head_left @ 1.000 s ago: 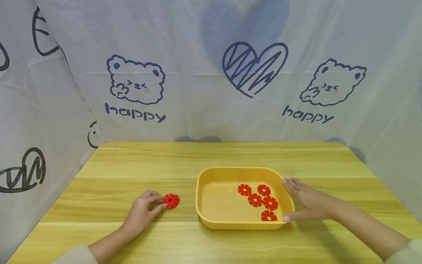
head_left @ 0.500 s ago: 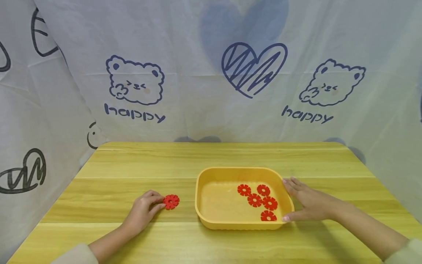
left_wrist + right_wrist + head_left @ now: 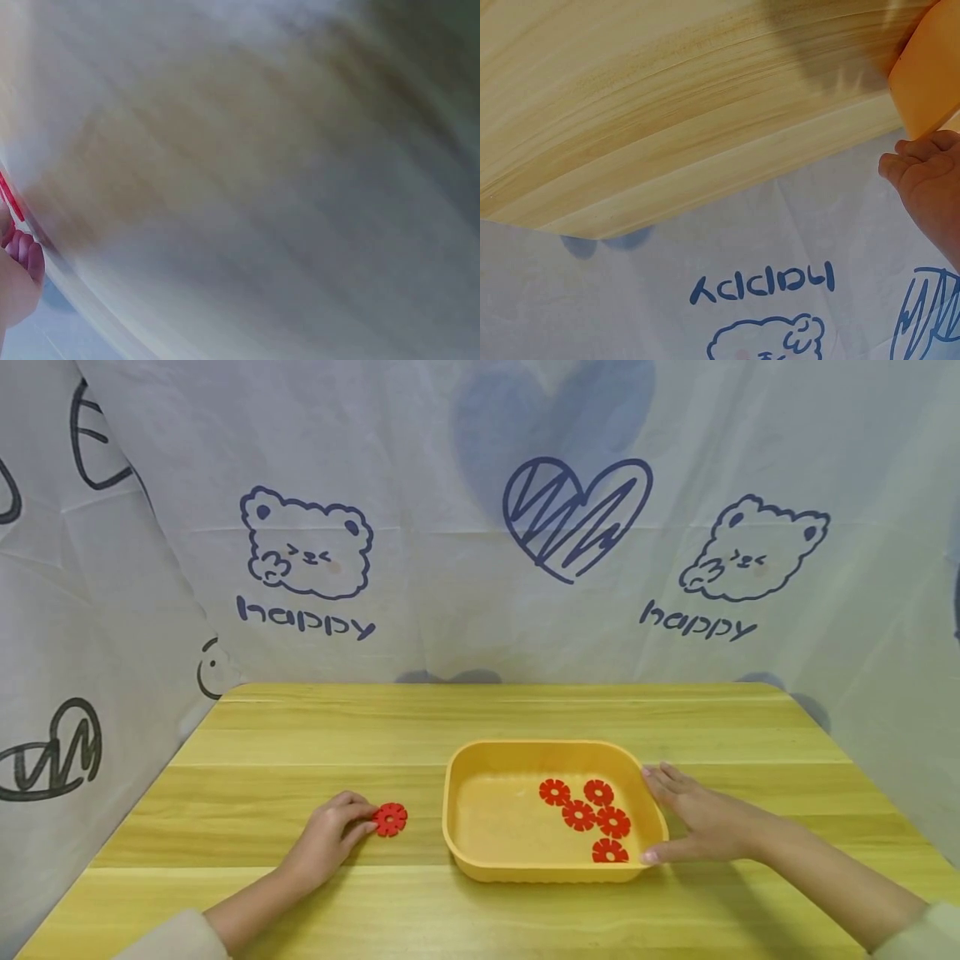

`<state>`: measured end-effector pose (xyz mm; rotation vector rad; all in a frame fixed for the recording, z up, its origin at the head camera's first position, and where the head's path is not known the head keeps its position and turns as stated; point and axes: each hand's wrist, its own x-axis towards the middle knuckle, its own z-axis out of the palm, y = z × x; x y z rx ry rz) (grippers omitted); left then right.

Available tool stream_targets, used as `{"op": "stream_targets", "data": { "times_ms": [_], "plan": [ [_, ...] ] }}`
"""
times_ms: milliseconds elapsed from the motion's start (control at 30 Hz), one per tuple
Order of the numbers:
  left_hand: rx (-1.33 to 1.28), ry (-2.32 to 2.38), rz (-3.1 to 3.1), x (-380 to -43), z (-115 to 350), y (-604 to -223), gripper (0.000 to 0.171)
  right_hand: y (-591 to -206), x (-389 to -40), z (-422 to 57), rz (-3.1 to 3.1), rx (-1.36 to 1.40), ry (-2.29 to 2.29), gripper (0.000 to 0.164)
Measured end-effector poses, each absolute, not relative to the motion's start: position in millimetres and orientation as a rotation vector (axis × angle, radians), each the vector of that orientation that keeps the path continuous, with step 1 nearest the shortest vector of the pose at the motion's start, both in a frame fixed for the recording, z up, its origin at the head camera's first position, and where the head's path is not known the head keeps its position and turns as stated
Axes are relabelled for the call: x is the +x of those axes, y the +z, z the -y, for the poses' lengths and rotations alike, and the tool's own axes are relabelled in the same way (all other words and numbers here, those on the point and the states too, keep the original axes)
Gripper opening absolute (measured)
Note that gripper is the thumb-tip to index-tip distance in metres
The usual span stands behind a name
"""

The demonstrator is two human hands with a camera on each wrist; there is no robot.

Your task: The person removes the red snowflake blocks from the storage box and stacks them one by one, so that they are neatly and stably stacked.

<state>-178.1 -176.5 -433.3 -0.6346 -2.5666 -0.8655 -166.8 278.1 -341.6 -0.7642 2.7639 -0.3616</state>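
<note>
In the head view my left hand (image 3: 330, 832) pinches the edge of a red snowflake building disc (image 3: 391, 809) between thumb and fingers, left of the yellow plastic tray (image 3: 517, 866). The left wrist view catches only a sliver of the red disc (image 3: 10, 199) and part of the left hand (image 3: 21, 281) at its left edge. My right hand (image 3: 705, 820) spans the tray's right end, thumb at the near corner and straight fingers along the far side. In the right wrist view the right hand (image 3: 937, 180) touches the orange-looking tray (image 3: 930, 67).
Several more red snowflake discs (image 3: 580, 828) lie flat in the tray's right half. The wooden table (image 3: 360, 722) ends at the back against a white cloth (image 3: 442, 602) printed with bears and hearts.
The pinched disc has turned slightly and dipped a little in my left fingers, and its centre hole looks lighter. My right hand and the tray stay in place.
</note>
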Motion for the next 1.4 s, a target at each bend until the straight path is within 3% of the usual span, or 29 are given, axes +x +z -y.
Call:
{"op": "stream_targets", "data": {
  "times_ms": [1400],
  "plan": [
    [-0.637,-0.848,2.611,-183.4,176.6,-436.5,0.014,-343.6,-166.8,-279.0,-2.769,-0.779,-0.377,0.104]
  ]
}}
